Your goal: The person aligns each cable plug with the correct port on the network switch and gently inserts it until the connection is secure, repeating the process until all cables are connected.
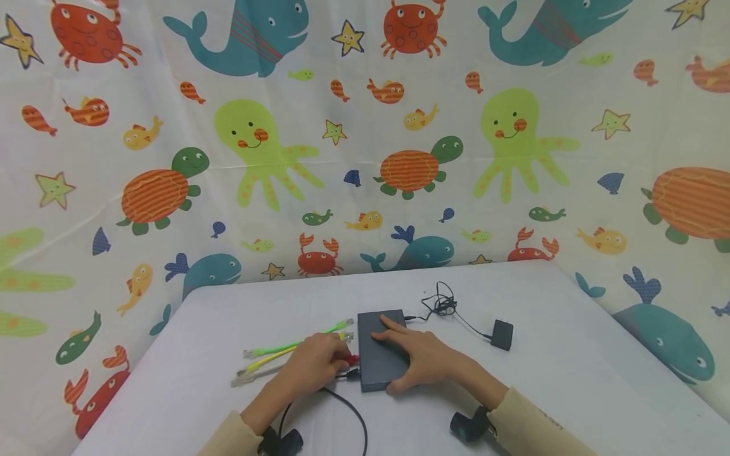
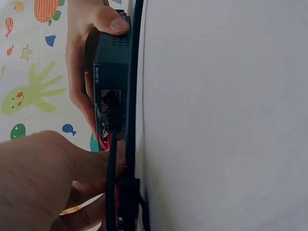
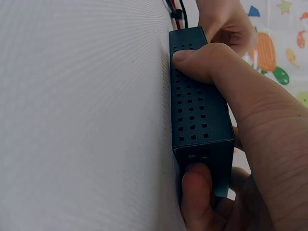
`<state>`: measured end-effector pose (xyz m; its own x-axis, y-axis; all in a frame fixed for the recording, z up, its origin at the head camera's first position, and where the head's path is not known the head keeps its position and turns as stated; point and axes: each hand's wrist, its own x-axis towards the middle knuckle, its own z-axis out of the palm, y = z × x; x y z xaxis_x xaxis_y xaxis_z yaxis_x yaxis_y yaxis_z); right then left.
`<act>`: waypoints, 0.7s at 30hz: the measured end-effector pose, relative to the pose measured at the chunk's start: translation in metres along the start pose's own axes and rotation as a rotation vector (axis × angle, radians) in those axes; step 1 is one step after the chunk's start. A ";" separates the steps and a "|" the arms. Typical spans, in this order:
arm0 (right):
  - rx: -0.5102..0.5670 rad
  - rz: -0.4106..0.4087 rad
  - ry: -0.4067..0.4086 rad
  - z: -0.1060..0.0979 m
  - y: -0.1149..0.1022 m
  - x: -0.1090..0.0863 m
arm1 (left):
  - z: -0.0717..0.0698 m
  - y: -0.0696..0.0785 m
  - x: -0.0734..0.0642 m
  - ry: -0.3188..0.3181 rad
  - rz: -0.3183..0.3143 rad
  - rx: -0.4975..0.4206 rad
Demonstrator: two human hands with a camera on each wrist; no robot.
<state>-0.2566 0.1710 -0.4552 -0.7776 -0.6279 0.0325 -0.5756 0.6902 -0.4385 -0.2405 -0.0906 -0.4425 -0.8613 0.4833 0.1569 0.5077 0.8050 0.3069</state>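
A dark blue network switch (image 1: pixel 373 370) lies on the white table in front of me. My right hand (image 1: pixel 424 358) grips it from the right, thumb on the vented side (image 3: pixel 190 108) and a fingertip against the end face in the right wrist view. On the other side, my left hand (image 1: pixel 312 362) pinches a red network cable (image 1: pixel 353 360) close to the port face. Its plug is hidden behind the fingers. Beside it a black network cable (image 2: pixel 111 168) is plugged into a port, and its loop (image 1: pixel 356 415) runs toward me under my left wrist.
Left of the switch lie a green cable (image 1: pixel 274 349), a yellow cable (image 1: pixel 265 362) and a grey cable (image 1: pixel 244 380). A thin power cord (image 1: pixel 445 305), bundled in loops, links the switch's far right side to a black power adapter (image 1: pixel 502 334). A patterned curtain (image 1: pixel 365 152) hangs behind the table.
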 end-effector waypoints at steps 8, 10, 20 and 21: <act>0.002 0.005 -0.003 -0.001 0.000 0.000 | 0.000 -0.002 0.001 -0.002 0.010 -0.007; -0.001 0.004 0.000 0.000 0.000 0.000 | 0.001 -0.002 0.001 0.002 0.010 -0.005; -0.004 0.005 0.000 0.000 0.000 0.001 | 0.001 -0.002 0.001 0.005 0.016 0.009; -0.004 0.005 0.000 0.000 0.000 0.001 | 0.001 -0.002 0.001 0.003 0.016 0.011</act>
<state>-0.2573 0.1703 -0.4550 -0.7806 -0.6243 0.0303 -0.5726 0.6948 -0.4352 -0.2422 -0.0911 -0.4440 -0.8533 0.4947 0.1646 0.5212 0.8011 0.2941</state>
